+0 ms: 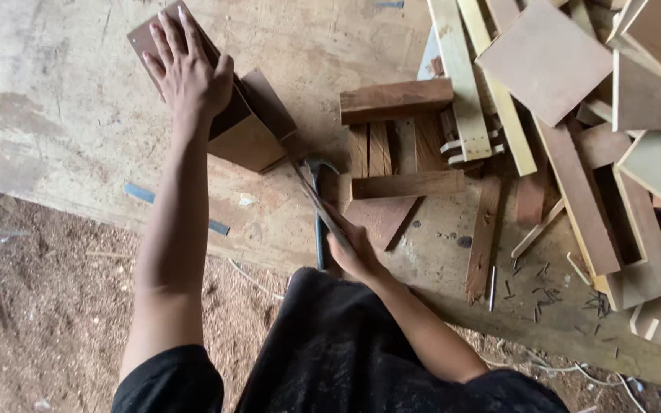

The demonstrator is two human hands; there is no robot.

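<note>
My left hand (pixel 187 70) lies flat, fingers spread, on top of a small brown wooden box (pixel 248 131) that stands on the plywood work surface (pixel 55 99). My right hand (pixel 355 248) grips the wooden handle of a claw hammer (pixel 317 174); its dark metal head sits just beside the box's lower right corner. Whether the head touches the box I cannot tell.
A slatted wooden frame (pixel 395 149) lies right of the hammer. A heap of boards and offcuts (pixel 575 115) fills the right side. Loose nails (pixel 533 294) are scattered near the front edge. Sawdust-covered floor (pixel 47 306) lies at lower left.
</note>
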